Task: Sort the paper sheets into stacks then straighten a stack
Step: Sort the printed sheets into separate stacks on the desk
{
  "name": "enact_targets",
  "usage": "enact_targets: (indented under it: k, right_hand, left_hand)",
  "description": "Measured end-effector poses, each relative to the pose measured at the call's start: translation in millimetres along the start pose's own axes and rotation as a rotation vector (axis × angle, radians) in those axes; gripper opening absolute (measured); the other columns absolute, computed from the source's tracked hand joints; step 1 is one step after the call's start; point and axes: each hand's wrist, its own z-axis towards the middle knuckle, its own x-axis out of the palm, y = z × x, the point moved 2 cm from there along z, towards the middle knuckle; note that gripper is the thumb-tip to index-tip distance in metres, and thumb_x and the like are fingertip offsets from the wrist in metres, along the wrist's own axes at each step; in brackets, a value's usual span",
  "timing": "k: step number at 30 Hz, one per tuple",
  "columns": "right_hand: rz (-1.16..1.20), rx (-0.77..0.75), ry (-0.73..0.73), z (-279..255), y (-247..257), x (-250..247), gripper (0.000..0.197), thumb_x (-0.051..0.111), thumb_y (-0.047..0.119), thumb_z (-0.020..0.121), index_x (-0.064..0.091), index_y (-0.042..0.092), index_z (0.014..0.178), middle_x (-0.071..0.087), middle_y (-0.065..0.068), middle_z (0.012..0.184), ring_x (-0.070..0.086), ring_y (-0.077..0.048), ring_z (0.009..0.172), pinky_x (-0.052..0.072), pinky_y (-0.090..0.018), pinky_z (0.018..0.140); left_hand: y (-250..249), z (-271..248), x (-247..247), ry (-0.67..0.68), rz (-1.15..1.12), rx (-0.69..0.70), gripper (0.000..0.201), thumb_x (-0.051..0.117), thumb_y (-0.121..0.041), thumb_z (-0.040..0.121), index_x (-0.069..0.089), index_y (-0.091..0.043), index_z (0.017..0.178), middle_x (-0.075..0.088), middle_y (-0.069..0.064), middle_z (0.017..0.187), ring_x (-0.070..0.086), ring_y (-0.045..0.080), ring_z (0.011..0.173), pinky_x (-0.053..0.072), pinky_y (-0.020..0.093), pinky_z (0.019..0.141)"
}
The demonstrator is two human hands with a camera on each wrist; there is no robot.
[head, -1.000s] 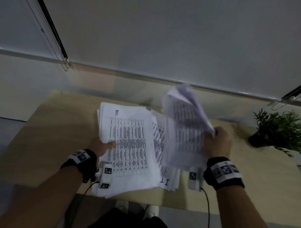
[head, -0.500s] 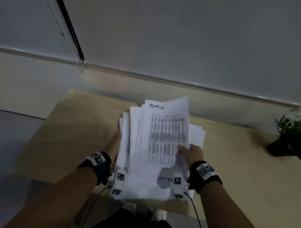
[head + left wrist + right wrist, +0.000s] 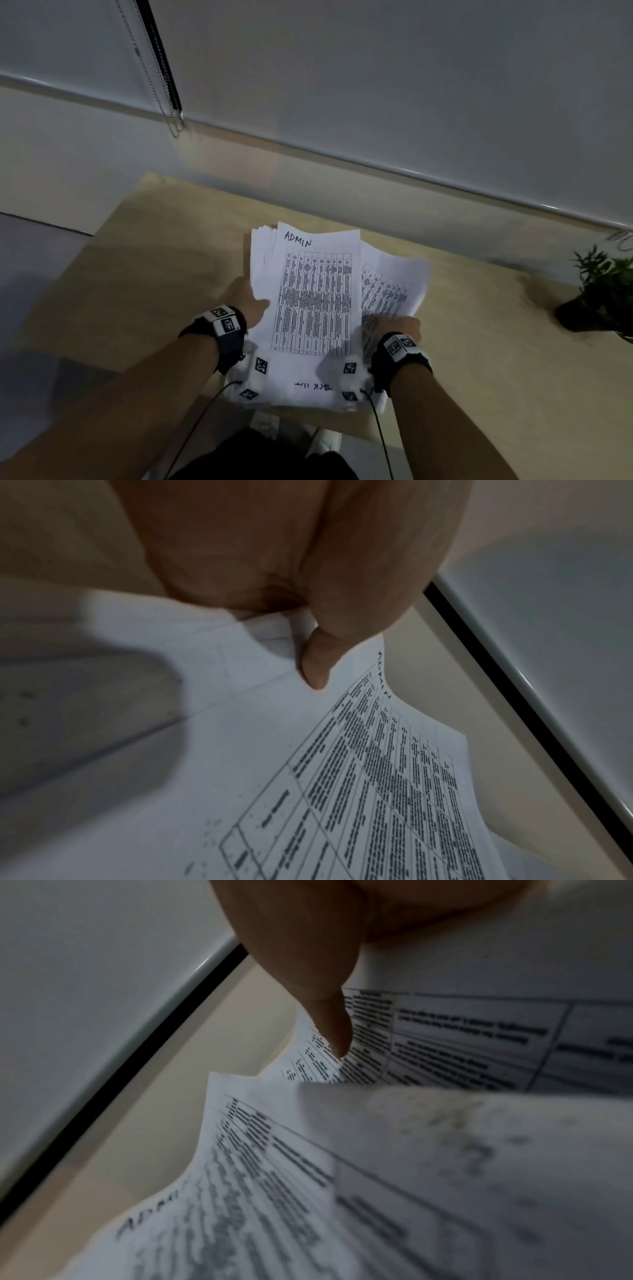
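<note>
A loose stack of printed paper sheets (image 3: 315,301) lies on the wooden table (image 3: 164,274); its top sheet is headed "ADMIN". My left hand (image 3: 253,301) grips the stack's left edge, and in the left wrist view its thumb (image 3: 316,664) presses on top of the stack (image 3: 342,777). A second bundle of sheets (image 3: 394,284) fans out to the right, under the ADMIN sheet. My right hand (image 3: 392,323) holds this bundle at its near edge, thumb (image 3: 332,1020) on the printed table. The ADMIN sheet (image 3: 274,1177) curls up beside it. My fingers under the paper are hidden.
A potted plant (image 3: 603,291) stands at the table's right side. A window blind with a bead cord (image 3: 150,78) hangs behind the table. The table's near edge (image 3: 346,425) runs just under the stack.
My right hand has brought its lifted sheets down and left onto the pile. The ADMIN sheet now lies on top, and both hands hold the paper from either side.
</note>
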Motion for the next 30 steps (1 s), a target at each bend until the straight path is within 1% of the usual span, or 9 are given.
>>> enact_targets:
  k: [4, 8, 11, 16, 18, 21, 23, 26, 30]
  right_hand:
    - [0.079, -0.038, -0.043, -12, 12, -20, 0.036, 0.074, 0.020, 0.079, 0.065, -0.002, 0.107, 0.068, -0.017, 0.090, 0.064, -0.030, 0.072, 0.052, -0.030, 0.067]
    - [0.055, -0.318, -0.278, -31, 46, -86, 0.034, 0.073, 0.023, 0.079, 0.067, -0.004, 0.098, 0.069, -0.024, 0.089, 0.067, -0.039, 0.079, 0.055, -0.043, 0.066]
    - [0.121, -0.502, -0.352, -52, 68, -143, 0.036, 0.076, 0.032, 0.078, 0.071, -0.001, 0.091, 0.068, -0.018, 0.079, 0.068, -0.029, 0.076, 0.054, -0.041, 0.066]
    - [0.482, -0.600, -0.151, -76, 75, -183, 0.022, 0.086, 0.028, 0.070, 0.073, 0.015, 0.083, 0.074, -0.003, 0.084, 0.071, -0.011, 0.071, 0.058, -0.030, 0.064]
    - [0.458, -0.587, -0.133, -75, 72, -171, 0.024, 0.086, 0.021, 0.071, 0.071, 0.007, 0.084, 0.071, -0.004, 0.076, 0.063, 0.003, 0.051, 0.051, -0.016, 0.045]
    - [0.383, -0.507, -0.065, -59, 62, -130, 0.035, 0.085, 0.017, 0.072, 0.067, -0.010, 0.084, 0.066, -0.013, 0.062, 0.057, -0.005, 0.035, 0.042, -0.018, 0.033]
    - [0.310, -0.449, 0.010, -41, 53, -96, 0.035, 0.084, 0.015, 0.073, 0.067, -0.008, 0.093, 0.070, -0.014, 0.071, 0.062, -0.011, 0.043, 0.047, -0.023, 0.039]
    - [0.149, -0.354, 0.106, -15, 37, -56, 0.056, 0.079, 0.021, 0.079, 0.053, 0.007, 0.127, 0.069, -0.014, 0.108, 0.067, -0.027, 0.079, 0.053, -0.031, 0.063]
    - [-0.040, -0.280, 0.072, 3, 17, -40, 0.067, 0.058, 0.013, 0.092, 0.026, 0.016, 0.151, 0.063, -0.020, 0.124, 0.065, -0.035, 0.103, 0.053, -0.033, 0.078]
  left_hand:
    - [-9, -9, -10, -0.043, 0.075, 0.029, 0.051, 0.073, -0.034, 0.079, 0.058, -0.014, 0.124, 0.068, 0.004, 0.119, 0.068, 0.026, 0.099, 0.058, 0.030, 0.067]
    - [-2, -12, -25, -0.057, -0.037, 0.032, 0.063, 0.070, -0.024, 0.085, 0.045, -0.012, 0.141, 0.056, 0.012, 0.140, 0.058, 0.034, 0.120, 0.053, 0.042, 0.093]
    - [0, -15, -38, -0.065, -0.071, 0.033, 0.054, 0.069, -0.018, 0.088, 0.051, -0.009, 0.138, 0.060, 0.014, 0.135, 0.059, 0.036, 0.118, 0.048, 0.042, 0.098]
    - [-16, -24, -34, -0.063, -0.144, 0.042, 0.047, 0.071, -0.014, 0.088, 0.057, -0.004, 0.132, 0.064, 0.016, 0.128, 0.062, 0.036, 0.113, 0.049, 0.038, 0.092]
    - [-29, -29, -21, -0.029, -0.184, 0.090, 0.043, 0.070, -0.012, 0.089, 0.059, -0.003, 0.129, 0.065, 0.016, 0.126, 0.063, 0.035, 0.113, 0.050, 0.039, 0.092]
    - [-46, -38, 1, 0.019, -0.211, 0.137, 0.038, 0.066, -0.014, 0.092, 0.061, -0.006, 0.129, 0.066, 0.011, 0.126, 0.063, 0.032, 0.113, 0.050, 0.039, 0.096]
    - [-55, -43, 15, 0.053, -0.166, 0.160, 0.035, 0.060, -0.020, 0.096, 0.062, -0.009, 0.129, 0.066, 0.009, 0.126, 0.063, 0.029, 0.111, 0.049, 0.035, 0.094]
    - [-64, -47, 21, 0.071, -0.071, 0.155, 0.032, 0.048, -0.018, 0.100, 0.062, -0.008, 0.127, 0.066, 0.011, 0.122, 0.061, 0.026, 0.101, 0.045, 0.028, 0.085]
    - [-70, -48, 16, 0.022, -0.086, 0.148, 0.035, 0.048, -0.023, 0.094, 0.060, -0.022, 0.127, 0.068, 0.003, 0.123, 0.064, 0.024, 0.102, 0.052, 0.036, 0.092]
